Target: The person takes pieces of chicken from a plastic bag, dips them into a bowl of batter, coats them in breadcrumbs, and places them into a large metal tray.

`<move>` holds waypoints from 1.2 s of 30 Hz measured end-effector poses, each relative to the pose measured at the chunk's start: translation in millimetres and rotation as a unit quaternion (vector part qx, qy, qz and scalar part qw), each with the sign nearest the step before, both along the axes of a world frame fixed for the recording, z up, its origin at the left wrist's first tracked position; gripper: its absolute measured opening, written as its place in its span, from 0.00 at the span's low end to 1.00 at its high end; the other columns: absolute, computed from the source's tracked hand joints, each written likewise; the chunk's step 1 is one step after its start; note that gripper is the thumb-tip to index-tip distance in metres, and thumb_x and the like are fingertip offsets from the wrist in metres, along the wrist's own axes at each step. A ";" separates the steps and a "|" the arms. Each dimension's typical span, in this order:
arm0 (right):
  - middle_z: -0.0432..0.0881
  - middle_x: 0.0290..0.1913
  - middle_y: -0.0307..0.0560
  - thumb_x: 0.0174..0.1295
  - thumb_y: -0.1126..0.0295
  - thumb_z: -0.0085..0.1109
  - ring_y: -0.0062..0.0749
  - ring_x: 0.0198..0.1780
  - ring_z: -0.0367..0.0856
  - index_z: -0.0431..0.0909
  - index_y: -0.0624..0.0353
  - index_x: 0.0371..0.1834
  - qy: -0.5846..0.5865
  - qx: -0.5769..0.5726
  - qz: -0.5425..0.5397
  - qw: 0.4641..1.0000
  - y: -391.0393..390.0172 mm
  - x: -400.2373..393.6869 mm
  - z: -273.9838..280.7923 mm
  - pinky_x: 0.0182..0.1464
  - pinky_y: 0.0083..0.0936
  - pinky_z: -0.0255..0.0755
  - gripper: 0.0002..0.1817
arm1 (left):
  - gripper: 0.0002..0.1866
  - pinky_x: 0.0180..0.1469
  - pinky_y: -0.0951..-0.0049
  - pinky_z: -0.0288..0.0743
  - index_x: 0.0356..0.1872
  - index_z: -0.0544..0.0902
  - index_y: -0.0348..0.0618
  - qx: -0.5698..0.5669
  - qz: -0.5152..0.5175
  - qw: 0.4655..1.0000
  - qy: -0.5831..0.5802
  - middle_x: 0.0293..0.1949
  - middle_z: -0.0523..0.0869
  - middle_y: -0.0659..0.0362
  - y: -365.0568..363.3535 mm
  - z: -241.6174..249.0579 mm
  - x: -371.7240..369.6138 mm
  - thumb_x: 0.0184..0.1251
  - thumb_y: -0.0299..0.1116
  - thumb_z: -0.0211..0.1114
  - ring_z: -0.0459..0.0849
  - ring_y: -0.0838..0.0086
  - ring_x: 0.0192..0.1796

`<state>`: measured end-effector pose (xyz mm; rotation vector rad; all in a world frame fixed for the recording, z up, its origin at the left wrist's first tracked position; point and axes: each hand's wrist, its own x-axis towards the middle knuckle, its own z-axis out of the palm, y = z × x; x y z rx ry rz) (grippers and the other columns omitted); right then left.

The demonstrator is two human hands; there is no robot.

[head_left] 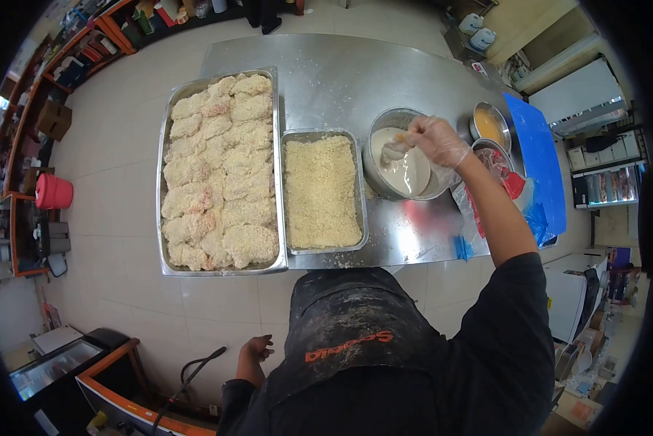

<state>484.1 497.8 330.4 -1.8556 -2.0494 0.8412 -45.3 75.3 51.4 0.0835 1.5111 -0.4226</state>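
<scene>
My right hand (438, 141), in a clear plastic glove, is over a deep metal pot (377, 179) of white batter (412, 173). Its fingers pinch a batter-coated piece (395, 150) at the batter's surface. Left of the pot is a metal tray (364, 225) of pale crumbs (322, 190). A larger tray (278, 251) farther left holds rows of crumb-coated pieces (250, 174). My left hand (258, 351) hangs low beside my apron, away from the table, bare, with its fingers apart and nothing in them.
The steel table (326, 80) carries loose crumbs. Right of the pot are a bowl of orange-yellow liquid (489, 123), plastic bags (512, 185) and a blue board (541, 167). A pink bucket (54, 191) and shelves stand at the left.
</scene>
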 end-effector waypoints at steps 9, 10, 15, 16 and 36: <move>0.87 0.43 0.59 0.56 0.67 0.58 0.51 0.46 0.86 0.88 0.59 0.36 -0.309 -0.012 -0.158 0.938 -7.2 50.9 -152.8 0.48 0.38 0.80 0.12 | 0.29 0.19 0.70 0.60 0.65 0.72 0.40 0.039 -0.017 0.998 -0.036 0.33 0.85 0.54 22.2 -6.2 10.0 0.76 0.53 0.48 0.67 0.76 0.17; 0.87 0.43 0.59 0.57 0.68 0.57 0.51 0.47 0.86 0.88 0.60 0.37 -0.317 -0.011 -0.146 0.937 -6.6 51.4 -163.7 0.47 0.37 0.80 0.12 | 0.29 0.19 0.71 0.60 0.65 0.72 0.40 0.041 -0.008 0.998 -0.036 0.32 0.84 0.54 22.6 -13.0 9.3 0.76 0.53 0.48 0.67 0.76 0.17; 0.87 0.36 0.53 0.59 0.67 0.61 0.40 0.38 0.85 0.87 0.62 0.36 -0.301 0.047 0.036 0.952 1.7 51.4 -107.4 0.41 0.30 0.78 0.11 | 0.29 0.19 0.71 0.60 0.64 0.73 0.40 0.042 0.011 0.999 -0.033 0.31 0.83 0.54 24.3 -15.5 3.8 0.76 0.53 0.48 0.67 0.76 0.17; 0.87 0.34 0.51 0.59 0.66 0.62 0.36 0.36 0.84 0.87 0.63 0.35 -0.145 0.055 -0.062 0.986 -1.9 45.2 -86.4 0.39 0.29 0.76 0.11 | 0.29 0.20 0.71 0.60 0.64 0.73 0.40 0.039 0.007 0.999 -0.028 0.31 0.84 0.54 22.5 -18.0 2.5 0.76 0.53 0.48 0.68 0.76 0.18; 0.81 0.39 0.43 0.67 0.64 0.60 0.32 0.41 0.79 0.79 0.57 0.41 -0.051 -0.106 0.195 0.974 -16.5 -120.5 47.4 0.49 0.29 0.75 0.08 | 0.29 0.21 0.71 0.61 0.65 0.73 0.43 0.022 0.018 1.000 -0.010 0.30 0.83 0.58 -10.7 -23.8 6.2 0.75 0.54 0.49 0.67 0.77 0.18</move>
